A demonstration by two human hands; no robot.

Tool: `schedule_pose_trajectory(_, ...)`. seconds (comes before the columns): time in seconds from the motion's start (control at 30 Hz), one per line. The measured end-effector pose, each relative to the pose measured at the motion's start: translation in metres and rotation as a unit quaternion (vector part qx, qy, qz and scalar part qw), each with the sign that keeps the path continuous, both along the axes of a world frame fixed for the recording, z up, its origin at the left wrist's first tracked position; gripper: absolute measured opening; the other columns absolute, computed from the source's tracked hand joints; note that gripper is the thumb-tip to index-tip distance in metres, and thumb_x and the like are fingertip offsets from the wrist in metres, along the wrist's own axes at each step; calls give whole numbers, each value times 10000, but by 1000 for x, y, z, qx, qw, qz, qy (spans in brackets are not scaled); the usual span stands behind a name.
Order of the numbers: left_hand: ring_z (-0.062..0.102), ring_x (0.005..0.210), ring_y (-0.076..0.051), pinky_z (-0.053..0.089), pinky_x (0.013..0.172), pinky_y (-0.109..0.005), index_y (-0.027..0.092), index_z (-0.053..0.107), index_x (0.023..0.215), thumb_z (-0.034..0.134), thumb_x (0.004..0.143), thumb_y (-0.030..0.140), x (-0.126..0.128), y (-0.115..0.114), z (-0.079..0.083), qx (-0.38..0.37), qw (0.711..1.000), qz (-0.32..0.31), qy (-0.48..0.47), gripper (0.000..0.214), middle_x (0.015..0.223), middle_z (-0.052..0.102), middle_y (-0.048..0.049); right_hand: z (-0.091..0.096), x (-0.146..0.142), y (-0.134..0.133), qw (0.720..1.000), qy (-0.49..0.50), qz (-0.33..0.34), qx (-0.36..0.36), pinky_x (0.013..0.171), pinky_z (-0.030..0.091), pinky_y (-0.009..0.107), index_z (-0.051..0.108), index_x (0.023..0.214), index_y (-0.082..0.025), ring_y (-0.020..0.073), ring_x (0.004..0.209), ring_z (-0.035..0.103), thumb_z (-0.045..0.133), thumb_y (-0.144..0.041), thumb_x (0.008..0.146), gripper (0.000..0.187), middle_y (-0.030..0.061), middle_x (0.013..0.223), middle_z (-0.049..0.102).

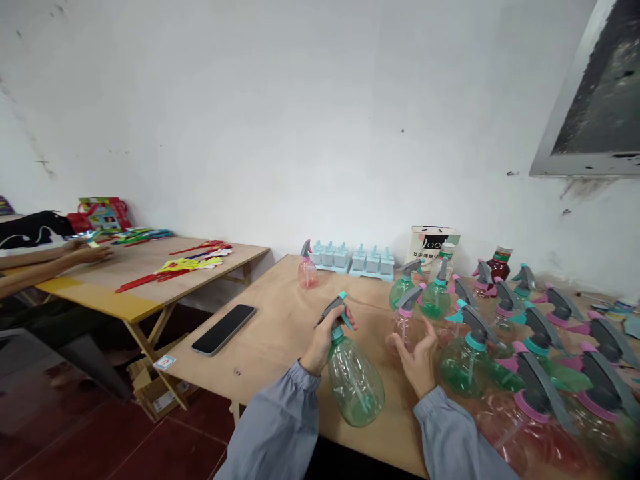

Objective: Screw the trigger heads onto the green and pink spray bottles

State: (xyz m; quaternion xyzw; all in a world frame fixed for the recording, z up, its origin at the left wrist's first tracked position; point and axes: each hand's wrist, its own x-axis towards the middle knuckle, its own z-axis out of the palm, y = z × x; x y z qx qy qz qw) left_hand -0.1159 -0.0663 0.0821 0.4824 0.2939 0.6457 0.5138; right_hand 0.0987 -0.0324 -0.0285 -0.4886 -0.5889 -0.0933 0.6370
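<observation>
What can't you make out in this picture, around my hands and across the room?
All in head view:
Round green clear-plastic spray bottle: neck partly covered by the left hand.
Pink clear-plastic spray bottle: lower body partly hidden by the right hand; contact unclear.
Square white sticker: print too small to read.
Dark grey-framed panel: cut off by top and right edges.
Co-worker's forearms: torso cut off by left edge.

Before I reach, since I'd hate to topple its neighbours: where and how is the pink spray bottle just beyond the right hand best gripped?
Probably around the neck, just under the spray head, coming from the near left. The pink spray bottle stands upright and widens below that neck; green bottles stand close behind and rightward, while bare tabletop lies to its left.
</observation>
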Motion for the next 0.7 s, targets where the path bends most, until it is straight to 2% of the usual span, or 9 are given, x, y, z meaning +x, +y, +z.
schedule_pose_trajectory(0.07, 651, 686, -185, 510, 775, -324, 177, 669, 703, 656, 742, 494, 0, -2, 1, 17, 999, -21, 28, 320, 680, 678, -35, 8, 0, -8, 998, -4, 27, 58, 1050, 399, 570, 333, 1410, -153, 318, 1275, 469, 598, -486, 902, 662, 200, 1337, 454)
schedule_pose_trajectory(0.13, 668, 821, -217, 491, 898, -359, 179, 702, 774, 651, 753, 505, -1, -5, 4, 43, 997, -16, 62, 331, 782, 714, -51, 17, -2, -17, 992, -17, 53, 114, 1041, 411, 563, 383, 1377, -180, 299, 1247, 488, 588, -391, 913, 549, 170, 1307, 469)
schedule_pose_trajectory(0.2, 653, 861, -214, 462, 937, -355, 195, 697, 734, 619, 784, 523, -3, -7, 6, 64, 991, 44, 111, 340, 799, 706, -44, 23, -5, -25, 985, -42, 78, 146, 1008, 444, 550, 438, 1335, -195, 294, 1191, 525, 594, -358, 901, 488, 152, 1259, 497)
schedule_pose_trajectory(0.27, 627, 802, -192, 456, 892, -335, 208, 646, 623, 570, 822, 539, -3, -7, 6, 71, 976, 122, 165, 393, 731, 665, -30, 24, -10, -31, 980, -72, 113, 145, 964, 484, 525, 474, 1301, -209, 290, 1146, 555, 595, -357, 895, 448, 140, 1229, 519)
schedule_pose_trajectory(0.37, 569, 675, -166, 455, 755, -320, 215, 585, 600, 555, 828, 563, 3, -6, 0, 72, 962, 162, 208, 417, 642, 588, -5, 16, -21, -34, 972, -107, 194, 82, 939, 517, 509, 483, 1291, -222, 296, 1146, 578, 569, -412, 910, 434, 143, 1239, 541)
schedule_pose_trajectory(0.43, 550, 646, -154, 456, 736, -323, 216, 616, 723, 614, 797, 553, 14, -8, -9, 85, 959, 162, 217, 345, 684, 595, 8, 6, -28, -33, 959, -122, 254, 28, 974, 512, 524, 431, 1360, -208, 324, 1210, 561, 597, -505, 881, 588, 167, 1302, 531)
schedule_pose_trajectory(0.53, 587, 699, -156, 474, 840, -359, 223, 631, 948, 730, 742, 502, 33, -13, -22, 92, 952, 154, 247, 360, 816, 626, 6, -9, -38, -31, 938, -136, 317, -39, 1043, 480, 535, 274, 1482, -184, 351, 1301, 519, 693, -543, 797, 880, 200, 1398, 496)
schedule_pose_trajectory(0.63, 645, 869, -201, 483, 925, -403, 225, 608, 1130, 815, 677, 482, 35, -15, -29, 92, 950, 93, 284, 560, 974, 641, -34, -18, -43, -32, 924, -124, 348, -99, 1066, 476, 508, 242, 1508, -201, 318, 1287, 552, 724, -428, 783, 899, 176, 1385, 542)
schedule_pose_trajectory(0.7, 641, 1030, -248, 483, 964, -419, 230, 584, 1238, 886, 574, 459, 17, -6, -27, 117, 941, 15, 316, 765, 1120, 639, -72, -19, -44, -33, 924, -103, 348, -124, 1050, 493, 498, 311, 1484, -208, 309, 1241, 592, 729, -374, 766, 847, 158, 1337, 590)
